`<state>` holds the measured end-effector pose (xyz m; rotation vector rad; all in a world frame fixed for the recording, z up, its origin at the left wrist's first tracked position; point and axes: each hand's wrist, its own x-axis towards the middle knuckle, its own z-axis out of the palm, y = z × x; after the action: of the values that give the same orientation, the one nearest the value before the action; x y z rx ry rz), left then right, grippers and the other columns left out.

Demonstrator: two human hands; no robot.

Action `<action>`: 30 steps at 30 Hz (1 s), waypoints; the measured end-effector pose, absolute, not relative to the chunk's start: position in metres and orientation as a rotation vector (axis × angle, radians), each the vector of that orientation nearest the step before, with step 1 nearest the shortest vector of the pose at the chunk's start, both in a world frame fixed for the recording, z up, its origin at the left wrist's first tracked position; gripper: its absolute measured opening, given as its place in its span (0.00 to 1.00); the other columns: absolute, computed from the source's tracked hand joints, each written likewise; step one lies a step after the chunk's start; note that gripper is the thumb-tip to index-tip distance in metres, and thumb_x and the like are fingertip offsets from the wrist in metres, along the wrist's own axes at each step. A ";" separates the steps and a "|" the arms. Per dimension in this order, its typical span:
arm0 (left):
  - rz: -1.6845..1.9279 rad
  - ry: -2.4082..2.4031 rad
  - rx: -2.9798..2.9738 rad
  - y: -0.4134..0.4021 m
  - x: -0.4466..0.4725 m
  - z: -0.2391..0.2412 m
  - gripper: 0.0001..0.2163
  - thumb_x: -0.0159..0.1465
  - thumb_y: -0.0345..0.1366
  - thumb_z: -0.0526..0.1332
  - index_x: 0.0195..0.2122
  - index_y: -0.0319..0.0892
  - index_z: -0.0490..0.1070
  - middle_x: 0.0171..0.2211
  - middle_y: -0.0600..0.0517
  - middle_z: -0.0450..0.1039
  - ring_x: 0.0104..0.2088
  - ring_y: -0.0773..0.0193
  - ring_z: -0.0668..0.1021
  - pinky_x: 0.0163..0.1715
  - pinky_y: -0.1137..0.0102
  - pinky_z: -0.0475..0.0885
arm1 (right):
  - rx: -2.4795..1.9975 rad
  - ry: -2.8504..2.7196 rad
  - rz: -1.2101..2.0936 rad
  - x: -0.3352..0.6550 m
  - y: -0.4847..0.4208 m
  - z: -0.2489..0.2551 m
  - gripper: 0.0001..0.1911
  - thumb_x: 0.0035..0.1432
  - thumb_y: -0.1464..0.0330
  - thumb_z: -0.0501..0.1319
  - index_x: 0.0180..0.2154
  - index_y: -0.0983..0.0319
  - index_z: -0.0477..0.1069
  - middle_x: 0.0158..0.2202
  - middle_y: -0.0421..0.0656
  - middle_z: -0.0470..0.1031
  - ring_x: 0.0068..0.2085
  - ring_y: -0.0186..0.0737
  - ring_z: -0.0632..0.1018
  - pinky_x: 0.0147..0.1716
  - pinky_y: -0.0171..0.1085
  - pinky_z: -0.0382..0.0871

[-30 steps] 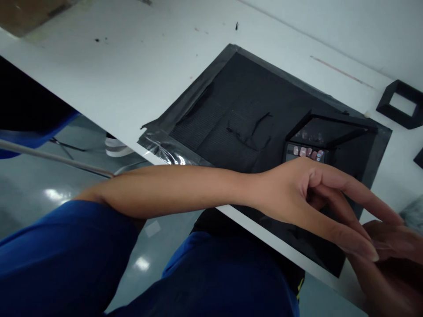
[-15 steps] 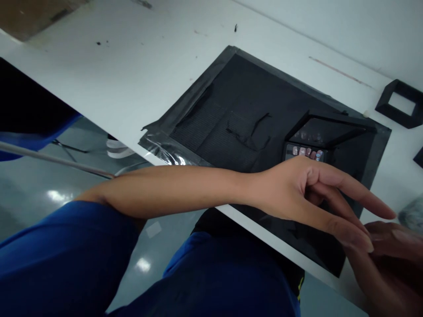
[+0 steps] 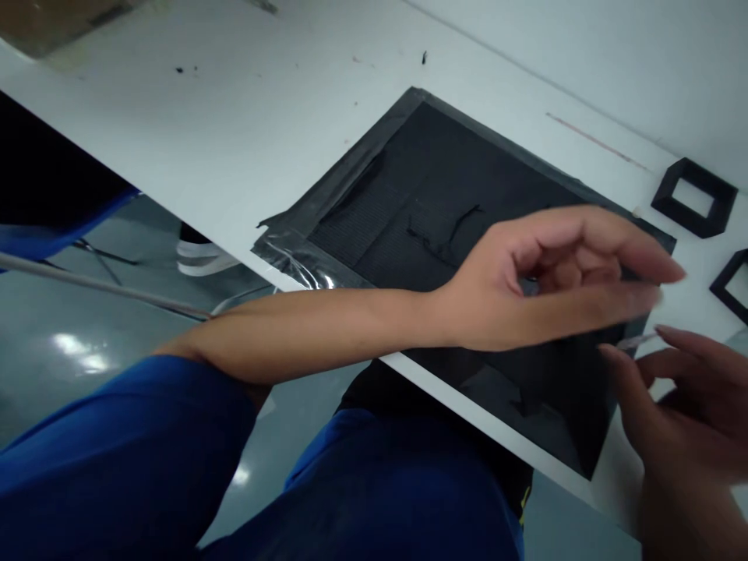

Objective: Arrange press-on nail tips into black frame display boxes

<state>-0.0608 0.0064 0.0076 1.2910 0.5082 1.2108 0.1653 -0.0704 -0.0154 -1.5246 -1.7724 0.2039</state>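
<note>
My left hand (image 3: pixel 561 273) hovers above the black sheet (image 3: pixel 467 164), thumb and index finger stretched to the right with a small gap between their tips. The other fingers curl inward, and I see nothing held there. Below and to its right, my right hand (image 3: pixel 689 397) pinches a thin, translucent sliver (image 3: pixel 636 341) between thumb and index finger; blur hides what kind of thing it is. The two hands are close but apart. The black case with small glossy pieces, seen earlier, is now hidden behind my left hand.
A black open frame (image 3: pixel 694 198) stands on the white table (image 3: pixel 222 148) at the right, with another black frame (image 3: pixel 725 288) partly cut off nearby. A brown box-like thing (image 3: pixel 52 23) sits far left. Clear tape (image 3: pixel 304 269) runs along the sheet's near-left edge.
My left hand has risen in view, away from my right hand, and now covers the case. The right hand has come further into view, with the thin sliver showing in its pinch.
</note>
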 end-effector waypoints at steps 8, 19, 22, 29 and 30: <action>1.673 0.416 1.014 0.029 -0.058 0.001 0.03 0.61 0.33 0.63 0.30 0.43 0.73 0.24 0.60 0.69 0.23 0.78 0.69 0.27 0.78 0.67 | -1.639 -1.941 0.556 0.165 -0.038 -0.031 0.20 0.58 0.57 0.68 0.51 0.56 0.75 0.24 0.34 0.69 0.22 0.29 0.67 0.22 0.32 0.64; 1.829 0.591 1.474 0.050 -0.054 -0.025 0.09 0.65 0.38 0.61 0.31 0.41 0.75 0.24 0.55 0.71 0.22 0.74 0.67 0.24 0.75 0.62 | -1.698 -2.053 0.584 0.170 -0.029 -0.035 0.27 0.61 0.50 0.62 0.54 0.60 0.77 0.24 0.36 0.69 0.23 0.31 0.66 0.27 0.34 0.65; 1.819 0.674 1.611 0.048 -0.056 -0.027 0.08 0.63 0.33 0.59 0.30 0.40 0.77 0.25 0.54 0.74 0.23 0.74 0.69 0.26 0.75 0.64 | -1.686 -2.010 0.550 0.172 -0.030 -0.045 0.29 0.61 0.49 0.61 0.55 0.61 0.77 0.23 0.35 0.67 0.22 0.30 0.63 0.26 0.34 0.62; 1.752 0.822 1.747 0.054 -0.060 -0.040 0.08 0.60 0.30 0.58 0.31 0.40 0.78 0.24 0.55 0.75 0.22 0.74 0.69 0.25 0.76 0.63 | -1.660 -1.983 0.533 0.172 -0.027 -0.053 0.32 0.60 0.45 0.60 0.55 0.61 0.77 0.21 0.35 0.66 0.22 0.29 0.62 0.25 0.33 0.60; 1.742 0.851 1.758 0.056 -0.061 -0.043 0.08 0.60 0.30 0.58 0.31 0.40 0.78 0.24 0.55 0.75 0.22 0.75 0.68 0.25 0.76 0.62 | -1.659 -1.988 0.525 0.171 -0.025 -0.054 0.32 0.60 0.45 0.60 0.54 0.61 0.78 0.21 0.35 0.66 0.22 0.29 0.63 0.25 0.33 0.60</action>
<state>-0.0605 0.0564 -0.0427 1.7579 0.8514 1.7422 0.1710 -0.0252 -0.0541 -1.6591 -1.9878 0.5254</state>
